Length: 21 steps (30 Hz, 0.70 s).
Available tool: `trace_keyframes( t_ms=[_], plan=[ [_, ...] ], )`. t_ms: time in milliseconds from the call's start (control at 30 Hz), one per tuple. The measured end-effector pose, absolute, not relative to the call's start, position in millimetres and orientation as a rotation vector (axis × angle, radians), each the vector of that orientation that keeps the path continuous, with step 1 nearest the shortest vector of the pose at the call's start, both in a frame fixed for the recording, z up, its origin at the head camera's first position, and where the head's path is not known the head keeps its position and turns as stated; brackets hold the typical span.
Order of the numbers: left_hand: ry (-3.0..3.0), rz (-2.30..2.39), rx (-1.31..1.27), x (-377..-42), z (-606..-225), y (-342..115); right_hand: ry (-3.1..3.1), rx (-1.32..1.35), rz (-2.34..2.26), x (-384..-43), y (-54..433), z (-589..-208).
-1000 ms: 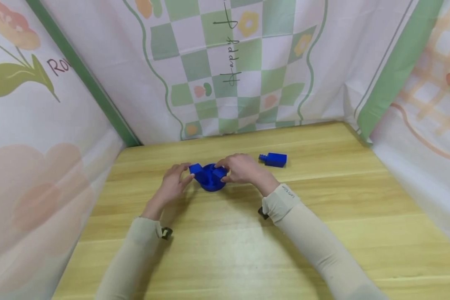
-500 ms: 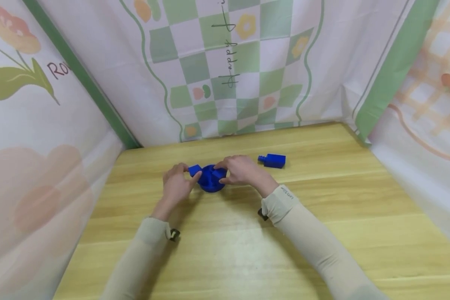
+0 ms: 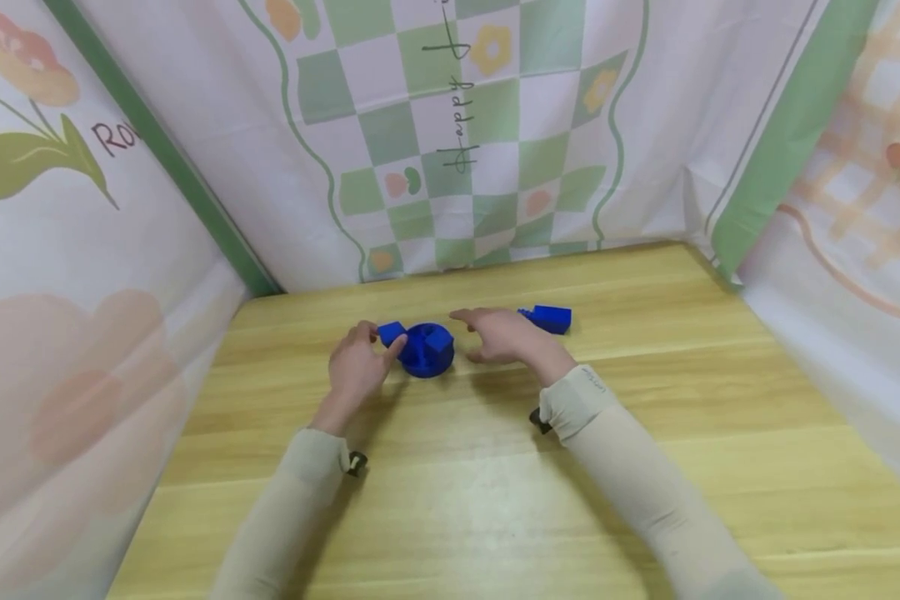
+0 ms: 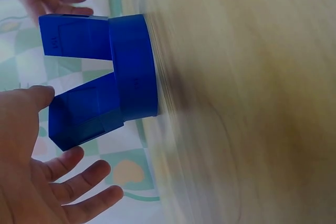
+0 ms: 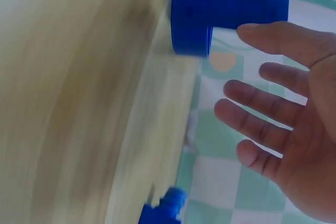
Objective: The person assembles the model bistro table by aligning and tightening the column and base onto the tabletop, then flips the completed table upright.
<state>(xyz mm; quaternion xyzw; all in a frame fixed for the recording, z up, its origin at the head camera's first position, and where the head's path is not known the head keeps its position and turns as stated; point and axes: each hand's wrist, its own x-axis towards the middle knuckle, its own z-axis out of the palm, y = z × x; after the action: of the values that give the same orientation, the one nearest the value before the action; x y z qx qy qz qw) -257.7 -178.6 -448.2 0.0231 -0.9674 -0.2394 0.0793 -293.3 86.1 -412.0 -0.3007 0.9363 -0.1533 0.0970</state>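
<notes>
A round blue base [image 3: 426, 367] sits on the table with two blue blocks standing up from it. My left hand [image 3: 356, 368] pinches the left block [image 4: 84, 109], which leans outward, with thumb and forefinger; the other fingers are spread below in the left wrist view. The right block [image 4: 76, 37] stands in the base with no hand on it. Just to its right, my right hand [image 3: 504, 335] is open with its fingers apart, holding nothing. In the right wrist view its thumb [image 5: 283, 39] overlaps the edge of a block.
A third blue block [image 3: 552, 320] with a threaded end lies on the wooden table [image 3: 465, 500] behind the right hand, partly covered by it in the head view. A patterned curtain [image 3: 487, 208] closes off the back and sides of the table.
My right hand has let go of the right block and drawn back to the right. My left hand has shifted slightly right, still on the left block. The third block stays put.
</notes>
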Motion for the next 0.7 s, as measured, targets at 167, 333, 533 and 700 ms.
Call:
trace_keyframes(
  t_ms=[167, 333, 533, 700],
  plan=[
    [-2.892, -0.717, 0.094, -260, -447, -176, 2.75, -0.817, -0.467, -294, 105, -409],
    [-2.891, -0.721, 0.08, -264, -448, -176, 2.755, -0.83, -0.459, -294, 114, -410],
    [-2.87, -0.714, 0.053, -271, -447, -172, 2.76, -0.83, -0.469, -293, 118, -411],
    [-2.87, -0.699, 0.079, -274, -446, -170, 2.78, -0.804, -0.471, -292, 122, -411]
  ],
)
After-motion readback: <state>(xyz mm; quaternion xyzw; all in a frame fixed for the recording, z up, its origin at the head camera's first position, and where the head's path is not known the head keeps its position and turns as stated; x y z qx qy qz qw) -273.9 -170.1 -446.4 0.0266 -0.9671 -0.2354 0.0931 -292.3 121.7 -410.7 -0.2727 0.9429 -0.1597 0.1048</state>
